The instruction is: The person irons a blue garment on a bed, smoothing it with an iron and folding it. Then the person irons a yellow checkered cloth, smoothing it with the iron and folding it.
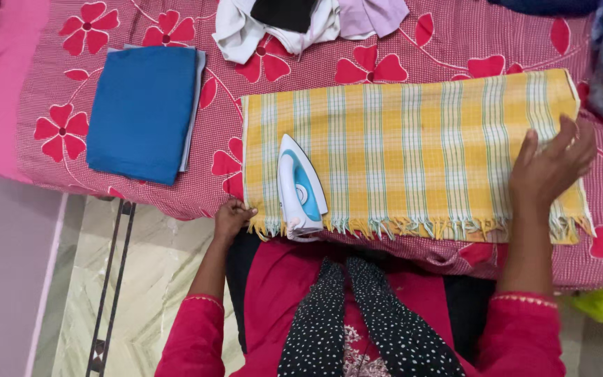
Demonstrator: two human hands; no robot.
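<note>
Left hand (232,218) curled at the near left corner of the yellow checked cloth (413,150), fingertips pinching the fringed edge. Right hand (551,167) lay open and flat on the cloth's right end, fingers spread, gripping nothing. Cloth was spread lengthwise across the red flowered sheet (50,105), fringe along the near edge.

One white and blue iron (300,188) rested on the cloth's left part, just beside the left hand, nose pointing away; neither hand touched it.

Further out: one folded blue cloth (141,112) in a square stack, left of the yellow cloth and apart from it. At the far edge, a loose heap of white, black and pale lilac garments (301,24). One count each of iron, yellow cloth, blue stack. No labels or packages could be made out.
</note>
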